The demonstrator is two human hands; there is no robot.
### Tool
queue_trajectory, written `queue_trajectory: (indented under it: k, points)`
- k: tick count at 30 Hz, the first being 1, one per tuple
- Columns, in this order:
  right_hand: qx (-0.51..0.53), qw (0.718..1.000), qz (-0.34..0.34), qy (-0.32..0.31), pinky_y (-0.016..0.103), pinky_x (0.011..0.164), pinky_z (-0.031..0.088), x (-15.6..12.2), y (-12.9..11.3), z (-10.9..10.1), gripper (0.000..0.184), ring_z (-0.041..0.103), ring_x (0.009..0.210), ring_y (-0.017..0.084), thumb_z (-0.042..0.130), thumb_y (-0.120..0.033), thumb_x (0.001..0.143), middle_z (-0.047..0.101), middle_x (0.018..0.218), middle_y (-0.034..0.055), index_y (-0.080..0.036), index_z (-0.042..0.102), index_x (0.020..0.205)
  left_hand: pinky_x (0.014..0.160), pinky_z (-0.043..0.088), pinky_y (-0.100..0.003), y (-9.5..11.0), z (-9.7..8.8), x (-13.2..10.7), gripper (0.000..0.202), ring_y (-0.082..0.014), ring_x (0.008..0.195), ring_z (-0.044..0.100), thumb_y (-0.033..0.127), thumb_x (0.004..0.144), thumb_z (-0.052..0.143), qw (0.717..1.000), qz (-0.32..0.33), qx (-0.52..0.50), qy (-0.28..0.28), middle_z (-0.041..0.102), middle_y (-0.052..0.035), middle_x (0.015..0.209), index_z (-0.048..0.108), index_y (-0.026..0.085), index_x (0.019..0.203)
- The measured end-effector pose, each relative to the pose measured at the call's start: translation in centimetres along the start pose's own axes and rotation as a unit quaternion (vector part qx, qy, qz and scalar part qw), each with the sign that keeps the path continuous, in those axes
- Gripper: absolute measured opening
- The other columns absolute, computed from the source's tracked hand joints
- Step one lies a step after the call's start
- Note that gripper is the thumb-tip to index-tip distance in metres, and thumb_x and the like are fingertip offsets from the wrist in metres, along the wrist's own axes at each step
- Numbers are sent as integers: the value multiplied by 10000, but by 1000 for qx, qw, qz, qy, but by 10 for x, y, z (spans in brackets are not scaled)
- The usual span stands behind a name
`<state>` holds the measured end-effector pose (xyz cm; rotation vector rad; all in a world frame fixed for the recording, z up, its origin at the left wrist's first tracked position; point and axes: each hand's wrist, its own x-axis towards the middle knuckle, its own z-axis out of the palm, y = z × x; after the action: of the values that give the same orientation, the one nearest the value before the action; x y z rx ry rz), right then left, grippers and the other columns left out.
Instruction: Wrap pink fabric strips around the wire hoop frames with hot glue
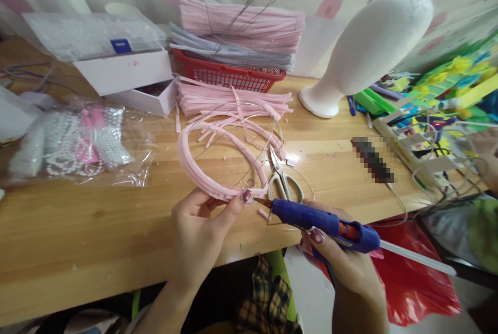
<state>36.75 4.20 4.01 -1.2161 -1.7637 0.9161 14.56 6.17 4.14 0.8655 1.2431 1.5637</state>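
Observation:
Pinched between the thumb and fingers of my left hand (208, 225) is a pink fabric-covered hoop like a headband (184, 157), its near end at my fingertips. My right hand (342, 256) is wrapped around a blue hot glue gun (322, 217), with a glue stick (418, 256) poking out of its back. The gun's nozzle tip is right beside my left thumb, at the end of the hoop; I cannot tell whether it touches. Scissors (288, 186) with pale handles lie on the table just behind the nozzle, partly hidden by the gun.
Behind the hoop lie pink strips (229, 98) and a red basket (233, 77) topped with more strips. A white foam head form (377, 43) stands at right rear, near a power strip (408, 152). Bagged pearl beads (73, 142) lie left on the wooden table (97, 240).

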Motion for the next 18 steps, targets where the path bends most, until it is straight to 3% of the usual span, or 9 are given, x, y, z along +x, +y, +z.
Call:
queue_trajectory:
  k: [7,13,18]
  points:
    - [45,997,64,21,328,426,443,-11,15,-4,127,522,493,186,669,-392,940,578,607,-12,-283,729,963,721,621,-167,-2,-1,0,158,-134,739,777,113,755,821,1000,2,-7,-12,823,39,794,819,268,785]
    - [26,998,56,25,329,473,434,-1,-1,-3,238,523,533,182,689,-471,908,588,633,4,-260,703,799,700,607,-145,1,4,-2,180,-114,708,763,93,745,811,999,-7,-25,26,806,57,744,811,273,735]
    - [-10,999,35,20,308,466,380,8,-15,-1,375,490,527,158,655,-539,914,542,617,0,-233,652,697,715,612,-149,-1,1,-1,176,-120,723,771,99,738,826,1000,-2,-15,-4,809,53,757,817,274,754]
